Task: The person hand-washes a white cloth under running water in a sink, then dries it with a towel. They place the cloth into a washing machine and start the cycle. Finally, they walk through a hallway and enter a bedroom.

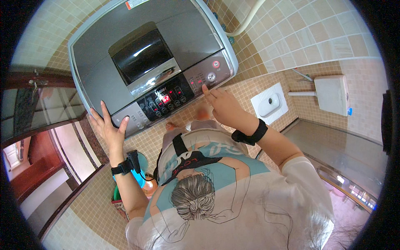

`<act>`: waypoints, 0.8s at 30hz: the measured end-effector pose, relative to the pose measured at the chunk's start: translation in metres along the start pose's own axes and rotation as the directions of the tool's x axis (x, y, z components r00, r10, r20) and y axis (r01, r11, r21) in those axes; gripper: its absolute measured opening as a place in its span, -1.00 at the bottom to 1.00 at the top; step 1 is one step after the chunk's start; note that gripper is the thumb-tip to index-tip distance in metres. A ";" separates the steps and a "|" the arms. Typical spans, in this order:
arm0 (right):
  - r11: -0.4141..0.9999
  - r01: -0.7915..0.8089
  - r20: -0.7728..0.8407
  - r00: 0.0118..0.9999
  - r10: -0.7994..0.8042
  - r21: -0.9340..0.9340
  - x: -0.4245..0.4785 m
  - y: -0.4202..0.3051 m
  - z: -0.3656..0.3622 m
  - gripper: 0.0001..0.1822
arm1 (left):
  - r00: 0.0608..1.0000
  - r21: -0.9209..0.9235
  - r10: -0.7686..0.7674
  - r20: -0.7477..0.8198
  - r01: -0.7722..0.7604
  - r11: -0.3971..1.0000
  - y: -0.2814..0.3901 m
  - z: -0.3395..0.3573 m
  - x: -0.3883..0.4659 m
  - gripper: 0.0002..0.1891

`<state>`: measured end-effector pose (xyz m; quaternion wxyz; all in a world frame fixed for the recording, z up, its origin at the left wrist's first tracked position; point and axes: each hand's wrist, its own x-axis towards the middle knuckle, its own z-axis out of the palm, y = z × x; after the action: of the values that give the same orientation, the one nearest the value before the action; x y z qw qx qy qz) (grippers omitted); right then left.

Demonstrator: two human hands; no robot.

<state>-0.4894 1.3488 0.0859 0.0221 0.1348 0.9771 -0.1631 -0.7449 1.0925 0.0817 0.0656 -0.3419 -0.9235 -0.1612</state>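
Observation:
A Haier top-loading washing machine stands before me with its grey lid closed. Its control panel is lit, with red digits and several indicator lights. My left hand rests with spread fingers on the front left corner of the machine, holding nothing. At the right part of the panel, my right hand points its index finger at a button below the small red lights; the other fingers are curled and nothing is held. Whether the fingertip presses the button I cannot tell. Each wrist wears a black strap.
A white squat toilet is set in the tiled floor to the right, with a white cistern on the wall beyond. A pale hose runs behind the machine. Coloured basins sit low at my left. A dark-framed door stands at the far left.

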 end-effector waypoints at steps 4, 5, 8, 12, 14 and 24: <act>0.991 0.034 -0.025 0.999 -0.038 -0.131 0.002 0.004 0.010 -0.16 | 1.000 0.000 0.017 -0.009 -0.017 1.000 0.001 0.001 0.002 -0.10; 0.986 0.042 -0.061 0.997 -0.052 -0.160 0.001 0.004 0.015 -0.15 | 1.000 0.006 0.011 -0.004 -0.011 1.000 0.001 0.001 0.001 -0.10; 0.984 0.017 -0.078 0.996 -0.031 -0.175 -0.001 0.001 0.017 -0.13 | 1.000 0.007 -0.001 -0.008 0.001 1.000 0.000 0.002 0.001 -0.09; 0.999 0.035 -0.064 0.997 -0.037 -0.030 0.001 0.005 0.012 -0.25 | 1.000 0.012 -0.005 -0.008 0.005 1.000 -0.001 0.002 0.000 -0.05; 0.998 0.060 -0.069 0.996 -0.059 0.005 -0.001 0.010 0.019 -0.21 | 1.000 0.017 0.004 -0.011 -0.004 1.000 0.000 0.002 0.001 -0.06; 0.993 0.035 -0.030 0.999 -0.032 0.111 -0.004 0.004 0.023 -0.06 | 1.000 0.034 0.000 0.014 -0.001 0.999 -0.002 0.002 0.001 -0.07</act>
<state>-0.4842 1.3439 0.0635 -0.0018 0.1215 0.9689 -0.2158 -0.7471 1.0922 0.0799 0.0652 -0.3422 -0.9264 -0.1430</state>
